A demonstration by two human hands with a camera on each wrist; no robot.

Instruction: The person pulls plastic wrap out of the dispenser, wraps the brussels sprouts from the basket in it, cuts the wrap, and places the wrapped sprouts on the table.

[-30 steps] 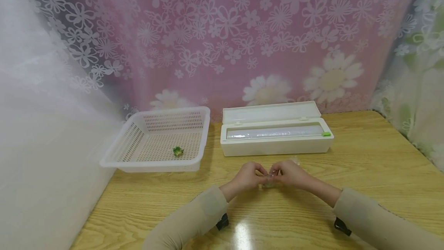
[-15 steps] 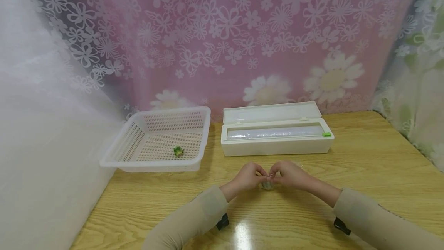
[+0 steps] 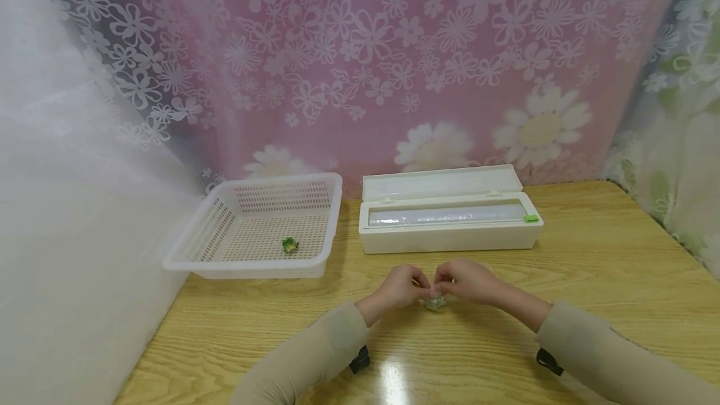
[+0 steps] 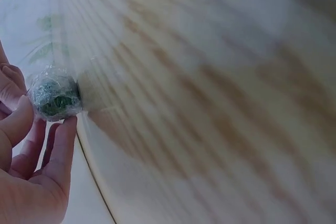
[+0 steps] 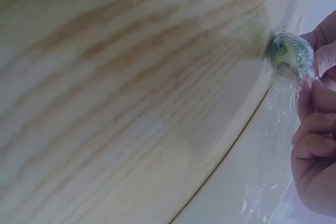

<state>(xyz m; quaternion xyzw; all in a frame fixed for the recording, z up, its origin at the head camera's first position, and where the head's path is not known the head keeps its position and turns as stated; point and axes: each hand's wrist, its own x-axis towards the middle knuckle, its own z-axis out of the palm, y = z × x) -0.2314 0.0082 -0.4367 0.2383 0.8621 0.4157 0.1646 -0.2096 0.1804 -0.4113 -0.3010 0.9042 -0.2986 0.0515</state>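
Green under clear, creased film (image 5: pixel 286 96): one small vegetable (image 3: pixel 435 304), down between the left hand (image 3: pixel 398 287) and right hand (image 3: pixel 471 281), touching the wood-grained tabletop (image 3: pixel 461 361) in front of the white box (image 3: pixel 450 240). Pinching film with the left hand, thumb and fingers (image 4: pixel 62 145) set narrow, close about the wrapped shape. Pinching film with the right hand too, just as narrow, thumb near forefinger at the side of the vegetable. Seen from the right wrist, shows a brownish patch and pale green beneath the wrap, with loose film trailing beside the right hand. Cannot tell exactly which fold lies under which fingertip. Beyond both hands, inside the box, a pale, shiny roll (image 3: pixel 450 214); above, a raised lid (image 3: pixel 444 184); near the right end, a green clip (image 3: pixel 531 218). To the left of the box, a white basket (image 3: pixel 247 265) with slotted walls; on its floor, toward the right wall, another vegetable (image 3: pixel 290 244), green and leafy. On both arms, beige sleeves (image 3: pixel 332 339). Behind, a pink flowered curtain (image 3: pixel 360 92).
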